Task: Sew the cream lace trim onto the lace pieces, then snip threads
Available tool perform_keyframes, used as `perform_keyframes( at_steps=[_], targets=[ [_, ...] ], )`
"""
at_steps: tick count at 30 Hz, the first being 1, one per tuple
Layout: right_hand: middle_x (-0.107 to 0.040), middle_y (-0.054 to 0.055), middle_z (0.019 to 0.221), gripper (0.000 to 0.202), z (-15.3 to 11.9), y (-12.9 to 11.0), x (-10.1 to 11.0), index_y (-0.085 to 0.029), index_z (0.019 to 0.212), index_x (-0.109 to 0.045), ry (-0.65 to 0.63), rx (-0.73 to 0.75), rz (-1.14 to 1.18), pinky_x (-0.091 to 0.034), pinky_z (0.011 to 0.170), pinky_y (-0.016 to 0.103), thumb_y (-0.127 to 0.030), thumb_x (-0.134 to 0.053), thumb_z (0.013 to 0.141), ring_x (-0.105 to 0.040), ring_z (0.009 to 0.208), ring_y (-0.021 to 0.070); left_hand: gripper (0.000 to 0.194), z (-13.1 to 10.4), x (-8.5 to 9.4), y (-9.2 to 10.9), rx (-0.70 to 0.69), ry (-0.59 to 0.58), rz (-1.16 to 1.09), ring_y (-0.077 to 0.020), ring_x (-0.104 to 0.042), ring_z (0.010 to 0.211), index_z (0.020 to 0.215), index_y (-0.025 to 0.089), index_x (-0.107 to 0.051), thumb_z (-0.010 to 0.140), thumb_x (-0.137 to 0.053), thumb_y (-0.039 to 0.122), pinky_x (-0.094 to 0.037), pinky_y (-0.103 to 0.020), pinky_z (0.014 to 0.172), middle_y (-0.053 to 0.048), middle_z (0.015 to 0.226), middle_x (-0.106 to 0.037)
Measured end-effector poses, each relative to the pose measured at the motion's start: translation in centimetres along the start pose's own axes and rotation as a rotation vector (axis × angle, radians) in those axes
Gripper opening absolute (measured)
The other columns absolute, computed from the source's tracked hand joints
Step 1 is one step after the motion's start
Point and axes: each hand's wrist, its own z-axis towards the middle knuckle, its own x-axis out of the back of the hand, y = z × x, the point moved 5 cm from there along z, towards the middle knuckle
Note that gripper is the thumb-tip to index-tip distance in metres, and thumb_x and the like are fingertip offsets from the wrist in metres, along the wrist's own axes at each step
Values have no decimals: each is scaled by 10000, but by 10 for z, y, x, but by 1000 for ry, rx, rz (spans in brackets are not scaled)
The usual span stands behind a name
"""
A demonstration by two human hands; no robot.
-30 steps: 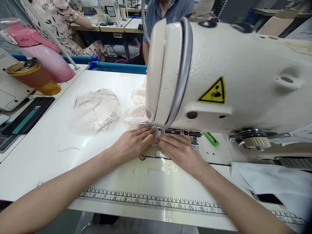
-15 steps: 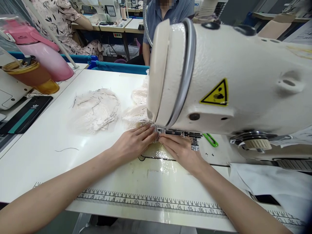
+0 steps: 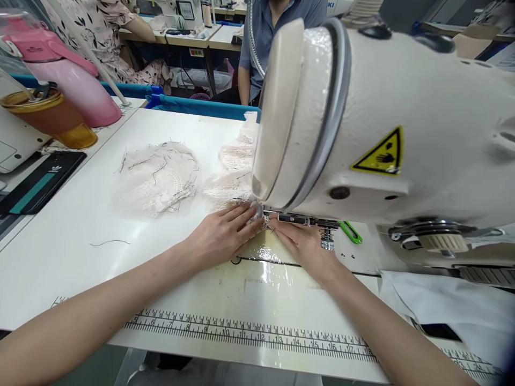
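Observation:
Under the head of a white sewing machine [image 3: 301, 118], my left hand [image 3: 225, 233] presses on pale lace fabric [image 3: 231, 185], fingers close together beside the needle area. My right hand [image 3: 303, 246] is on the other side, its fingertips closed at the fabric's edge and partly hidden by the machine's metal guide [image 3: 298, 219]. The lace runs back from my left fingers behind the machine head. A round heap of sheer lace with dark loose threads [image 3: 161, 177] lies on the white table [image 3: 169, 284] to the left.
A green thread cutter [image 3: 351, 232] lies right of the needle area. White cloth [image 3: 442, 300] is at the right. At the left are a phone [image 3: 42, 179], an amber cup [image 3: 52, 115] and a pink bottle [image 3: 76, 88]. Two people sit beyond the table.
The view has shifted slightly, so the machine head looks larger and farther right. Both hands keep nearly the same place at the fabric; the right fingertips are a little more hidden.

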Motion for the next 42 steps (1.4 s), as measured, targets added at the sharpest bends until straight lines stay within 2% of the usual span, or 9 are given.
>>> perform_keyframes(
  at_steps=[5,11,15,18,24,28,32,36,42],
  targets=[
    [-737,-20,1058,301,-4,9,-4,-277,1160,-678,19,-11,-101,-572,748,273,-177,-525,920,-718,848,156,344,1,-2,-1,12,-4,39,-255,-619,1149,1213,118,-607,978,-376,215,-521,-405,973,-127,1227,-650],
    [-757,-7,937,291,0,6,-1,-254,1092,-709,50,-1,-186,-553,671,265,-157,-492,924,-708,738,142,344,2,-3,-2,18,-8,47,-267,-611,1156,1204,111,-609,967,-390,229,-514,-407,974,-135,1232,-643],
    [-755,6,894,234,4,-3,2,-246,1031,-721,64,48,-221,-554,708,276,-213,-511,934,-699,745,141,289,4,5,2,-13,72,77,-249,-628,1122,1143,96,-638,958,-428,167,-530,-375,948,-125,1221,-653],
    [-749,25,963,208,3,-13,4,-234,1048,-709,50,107,-267,-548,750,281,-247,-535,936,-698,800,142,279,3,9,8,-89,122,99,-207,-643,1089,1130,95,-640,935,-442,66,-532,-320,939,-87,1190,-676],
    [-736,30,1002,219,-2,-27,9,-223,1080,-691,73,182,-394,-521,788,307,-289,-535,941,-686,905,177,318,3,3,3,-12,55,37,-231,-649,1097,1198,61,-598,973,-414,190,-523,-378,967,-138,1218,-655],
    [-738,41,937,251,-2,-29,9,-221,1071,-703,82,188,-398,-501,841,333,-320,-505,953,-680,902,184,299,5,5,3,-12,80,45,-216,-650,1099,1178,88,-621,975,-425,188,-512,-369,987,-100,1210,-666],
    [-728,47,876,284,-2,-28,9,-227,1054,-714,86,193,-379,-500,810,330,-359,-483,958,-678,855,185,294,6,6,2,-1,85,55,-190,-646,1108,1149,128,-649,983,-417,201,-499,-342,1004,-65,1170,-689],
    [-717,48,849,314,-1,-27,9,-242,1073,-713,44,149,-370,-510,780,328,-384,-455,964,-676,820,183,298,5,6,2,2,67,69,-184,-648,1105,1142,143,-654,986,-410,212,-502,-337,1001,-50,1173,-689],
    [-715,50,865,316,0,-30,9,-265,1100,-702,2,88,-383,-517,762,341,-376,-436,970,-672,820,191,308,5,4,1,22,42,-2,-234,-631,1137,1179,96,-638,962,-444,198,-498,-383,1005,-116,1202,-667]
  ],
)
